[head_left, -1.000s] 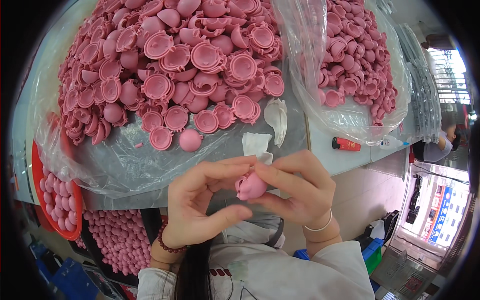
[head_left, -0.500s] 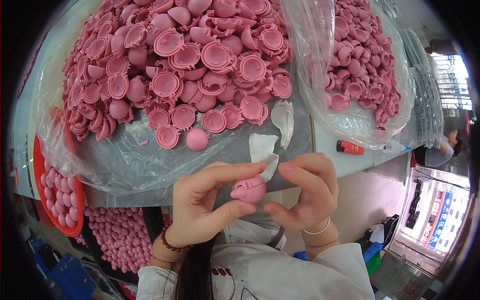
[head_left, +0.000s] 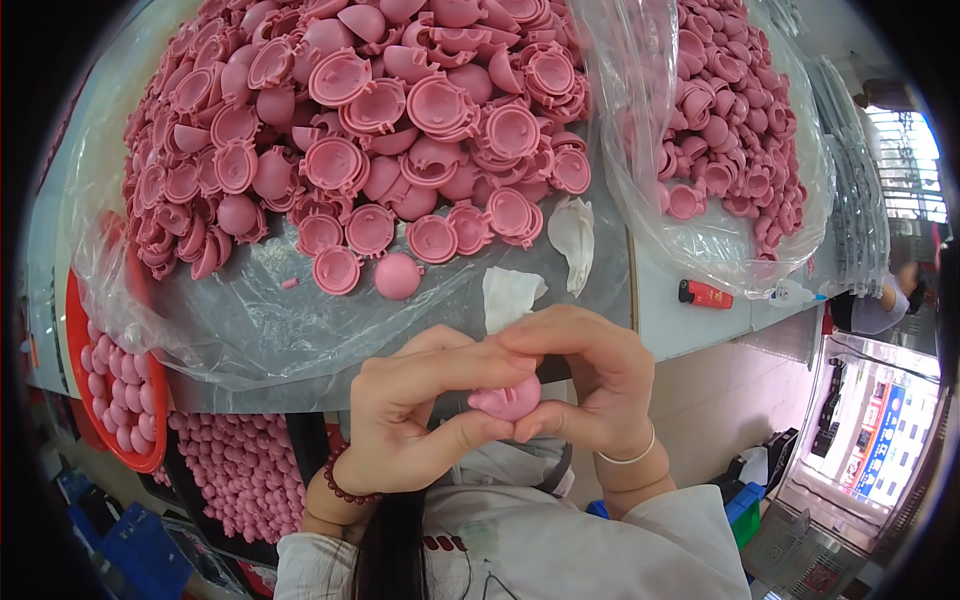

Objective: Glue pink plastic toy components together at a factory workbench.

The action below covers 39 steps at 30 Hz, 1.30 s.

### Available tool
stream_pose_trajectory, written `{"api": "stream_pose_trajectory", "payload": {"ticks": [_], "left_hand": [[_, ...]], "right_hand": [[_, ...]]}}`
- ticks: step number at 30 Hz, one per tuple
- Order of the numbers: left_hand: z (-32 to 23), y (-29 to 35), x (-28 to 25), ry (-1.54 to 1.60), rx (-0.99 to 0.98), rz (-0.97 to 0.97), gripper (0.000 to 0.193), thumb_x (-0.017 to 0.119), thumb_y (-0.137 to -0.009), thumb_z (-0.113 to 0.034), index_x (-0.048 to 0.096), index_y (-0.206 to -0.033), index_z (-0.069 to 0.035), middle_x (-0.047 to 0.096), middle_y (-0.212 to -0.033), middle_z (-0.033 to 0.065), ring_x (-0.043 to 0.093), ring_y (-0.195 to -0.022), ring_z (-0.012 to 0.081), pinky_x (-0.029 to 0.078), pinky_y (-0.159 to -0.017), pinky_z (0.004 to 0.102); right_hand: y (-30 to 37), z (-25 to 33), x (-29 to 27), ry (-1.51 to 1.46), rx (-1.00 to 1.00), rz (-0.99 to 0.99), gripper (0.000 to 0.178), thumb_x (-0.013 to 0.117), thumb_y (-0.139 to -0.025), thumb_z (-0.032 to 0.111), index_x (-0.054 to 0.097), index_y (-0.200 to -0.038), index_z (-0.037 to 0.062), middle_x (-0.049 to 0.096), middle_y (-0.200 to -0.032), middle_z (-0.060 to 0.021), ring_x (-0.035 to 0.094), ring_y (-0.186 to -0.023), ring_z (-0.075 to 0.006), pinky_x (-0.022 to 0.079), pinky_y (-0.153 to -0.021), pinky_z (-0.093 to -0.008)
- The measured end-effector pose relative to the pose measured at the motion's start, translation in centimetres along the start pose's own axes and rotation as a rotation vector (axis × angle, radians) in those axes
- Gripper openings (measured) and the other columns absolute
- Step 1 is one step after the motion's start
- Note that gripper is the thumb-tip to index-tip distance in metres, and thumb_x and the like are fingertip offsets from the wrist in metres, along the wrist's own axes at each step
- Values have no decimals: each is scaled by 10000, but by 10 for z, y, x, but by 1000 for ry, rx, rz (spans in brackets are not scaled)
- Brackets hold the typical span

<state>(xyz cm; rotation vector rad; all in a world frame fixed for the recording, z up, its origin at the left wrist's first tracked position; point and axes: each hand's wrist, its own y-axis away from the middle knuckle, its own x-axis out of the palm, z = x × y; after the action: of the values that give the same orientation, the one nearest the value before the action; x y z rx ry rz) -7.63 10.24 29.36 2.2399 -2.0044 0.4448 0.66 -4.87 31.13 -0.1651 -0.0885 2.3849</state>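
A small pink plastic ball-shaped piece sits pinched between both my hands, close to my chest. My left hand presses it with thumb and forefinger from the left. My right hand curls over it from the right and hides its far side. Just above the hands lies a big heap of pink half shells on clear plastic sheet. One whole pink dome rests at the heap's near edge.
A second clear bag of pink shells stands at the right. A red lighter and white rags lie on the grey table. A red basket of finished pink balls hangs at left, more balls below.
My hands have closed tighter round the pink piece and shifted slightly lower and right; my right fingers now cover more of it.
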Motion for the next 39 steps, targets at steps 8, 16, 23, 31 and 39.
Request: {"api": "stream_pose_trajectory", "payload": {"ticks": [8, 16, 23, 31, 39], "left_hand": [[-1, -1, -5, -25, 9, 95, 309, 691, -658, -120, 584, -901, 39, 572, -902, 185, 547, -841, 228, 428, -753, 304], [-4, -2, -2, 361, -132, 132, 358, 571, -765, -114, 464, -1067, 46, 541, -1012, 135, 520, -889, 168, 400, -796, 289], [-9, -4, -9, 436, -238, 278, 417, 421, -856, -245, 376, -1137, 60, 496, -1073, 159, 477, -1019, 211, 359, -868, 299], [-6, -2, -6, 388, -215, 242, 493, 395, -857, -307, 366, -1164, 78, 509, -1067, 144, 491, -992, 206, 367, -845, 287], [-2, -3, -11, 256, -111, 281, 442, 426, -838, -268, 409, -1123, 69, 544, -995, 138, 528, -900, 189, 402, -775, 270]], "right_hand": [[0, 1, 0, -9, -11, -10, 553, 789, -509, 221, 547, -934, -37, 575, -877, -120, 554, -821, -202, 439, -692, -279], [-7, 12, 2, 162, -137, -81, 538, 779, -521, 247, 550, -934, -12, 556, -921, -151, 524, -894, -245, 422, -743, -308], [-19, 7, 3, 478, -524, 21, 421, 752, -536, 214, 586, -888, 55, 549, -968, -132, 505, -926, -290, 423, -757, -330], [-16, 11, 3, 414, -432, -41, 409, 750, -536, 318, 589, -795, 45, 579, -875, -79, 532, -843, -260, 432, -707, -329], [-14, 7, 4, 407, -469, -44, 443, 743, -528, 360, 589, -791, 38, 586, -836, -73, 536, -810, -244, 425, -712, -356]]}}
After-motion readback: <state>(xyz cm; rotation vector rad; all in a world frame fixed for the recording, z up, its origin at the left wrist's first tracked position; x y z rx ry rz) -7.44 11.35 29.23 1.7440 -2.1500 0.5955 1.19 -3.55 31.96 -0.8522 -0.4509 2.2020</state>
